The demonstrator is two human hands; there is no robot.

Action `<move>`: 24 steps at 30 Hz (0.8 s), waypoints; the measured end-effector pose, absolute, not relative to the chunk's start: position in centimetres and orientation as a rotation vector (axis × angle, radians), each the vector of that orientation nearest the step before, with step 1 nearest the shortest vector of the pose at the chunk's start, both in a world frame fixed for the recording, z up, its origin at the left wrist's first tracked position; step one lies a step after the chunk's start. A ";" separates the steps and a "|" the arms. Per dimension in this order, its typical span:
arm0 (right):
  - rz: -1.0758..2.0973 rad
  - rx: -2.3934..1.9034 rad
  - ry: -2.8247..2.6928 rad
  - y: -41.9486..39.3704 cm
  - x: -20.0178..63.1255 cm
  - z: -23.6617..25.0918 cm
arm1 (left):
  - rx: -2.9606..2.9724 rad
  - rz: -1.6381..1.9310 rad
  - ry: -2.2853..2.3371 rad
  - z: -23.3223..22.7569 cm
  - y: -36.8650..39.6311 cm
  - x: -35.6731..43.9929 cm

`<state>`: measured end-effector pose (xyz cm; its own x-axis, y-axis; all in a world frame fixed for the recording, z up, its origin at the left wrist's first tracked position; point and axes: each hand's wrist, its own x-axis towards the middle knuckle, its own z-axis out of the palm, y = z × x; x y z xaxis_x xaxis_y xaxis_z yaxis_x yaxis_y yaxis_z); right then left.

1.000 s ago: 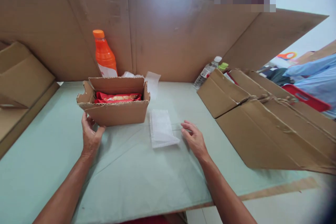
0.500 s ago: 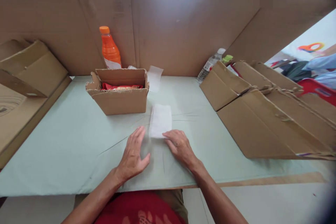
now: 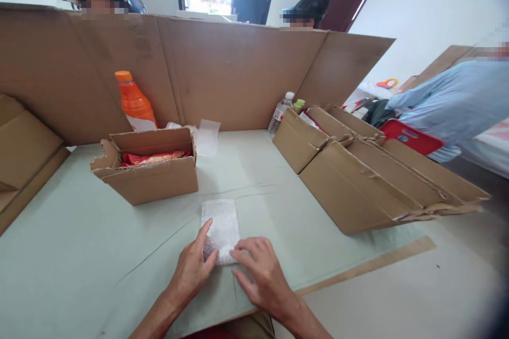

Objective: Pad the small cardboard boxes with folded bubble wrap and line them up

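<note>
A clear bubble-wrap pouch (image 3: 221, 222) lies flat on the pale green tablecloth in front of me. My left hand (image 3: 194, 262) rests at the pouch's lower left edge, index finger and thumb apart, its other fingers partly hidden. At the lower right corner, the fingertips of my right hand (image 3: 258, 270) touch the pouch, while the thumb stays apart below them. Neither hand is closed around it. Behind and to the left stands an open cardboard box (image 3: 163, 183) with red packets (image 3: 155, 158) inside.
An orange bottle (image 3: 135, 100) and white sheets (image 3: 207, 137) are near the cardboard partition (image 3: 234, 79). On the right are divided cardboard boxes (image 3: 350, 185) and a clear bottle (image 3: 280, 114). Another cardboard box (image 3: 27, 143) sits left. People are beyond the partition and at far right.
My left hand, which was off to the pouch's left, has come onto its left edge. My right hand stays at the lower right corner. The head view has shifted upward and right.
</note>
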<state>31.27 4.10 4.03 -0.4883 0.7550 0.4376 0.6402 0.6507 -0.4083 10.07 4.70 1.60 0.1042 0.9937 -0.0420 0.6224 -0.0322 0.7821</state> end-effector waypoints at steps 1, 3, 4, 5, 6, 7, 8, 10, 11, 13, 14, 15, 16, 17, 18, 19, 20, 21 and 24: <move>0.266 -1.062 -2.345 4.0 31.0 3.8 | 1.767 0.760 1.598 1.3 4.8 10.0; 0.263 -1.067 -2.415 4.2 30.5 3.4 | 1.899 0.908 1.615 1.0 4.5 9.8; 0.267 -1.079 -2.421 4.4 30.4 3.2 | 1.991 0.993 1.616 1.0 4.2 9.6; 0.292 -1.091 -2.420 4.6 30.3 3.0 | 2.091 1.064 1.602 1.1 3.8 9.3; 0.341 -1.102 -2.411 4.8 30.2 3.0 | 2.188 1.105 1.567 1.3 3.3 9.0; 0.415 -1.111 -2.397 5.0 30.3 3.1 | 2.265 1.109 1.512 1.6 2.8 8.7; 0.514 -1.112 -2.379 5.1 30.3 3.3 | 2.309 1.090 1.447 1.8 2.2 8.4; 0.757 -1.093 -2.343 5.2 30.4 3.7 | 2.292 1.035 1.349 2.2 1.3 7.9; 0.868 -1.090 -2.320 5.1 30.5 4.0 | 2.247 1.009 1.340 2.2 1.1 7.7; 0.936 -1.143 -2.259 5.0 30.3 4.4 | 2.134 0.958 1.400 1.9 1.2 7.5; 0.866 -1.193 -2.227 4.9 30.2 4.5 | 2.087 0.940 1.447 1.6 1.5 7.6; 0.746 -1.241 -2.199 4.7 30.1 4.6 | 2.054 0.928 1.489 1.3 2.0 7.7; 0.611 -1.267 -2.186 4.4 30.0 4.6 | 2.035 0.926 1.524 1.0 2.5 7.8; 0.497 -1.269 -2.198 4.1 29.9 4.6 | 2.030 0.934 1.546 0.7 3.0 7.9; 0.423 -1.249 -2.237 3.8 29.7 4.5 | 2.032 0.944 1.563 0.5 3.5 8.0; 0.386 -1.221 -2.293 3.6 29.6 4.4 | 2.039 0.959 1.574 0.3 3.9 8.1; 0.372 -1.199 -2.354 3.4 29.5 4.2 | 2.042 0.974 1.584 0.2 4.1 8.1; 0.369 -1.191 -2.408 3.3 29.4 4.0 | 2.030 0.991 1.599 0.2 4.2 8.1; 0.416 -1.255 -2.402 3.9 28.8 3.1 | 1.823 1.044 1.695 0.2 3.5 7.8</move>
<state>28.84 3.91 3.14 -0.5185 0.8294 0.2080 0.7112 0.5533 -0.4337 7.83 3.47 0.20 -0.0352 0.9729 0.2286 0.6417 -0.1533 0.7514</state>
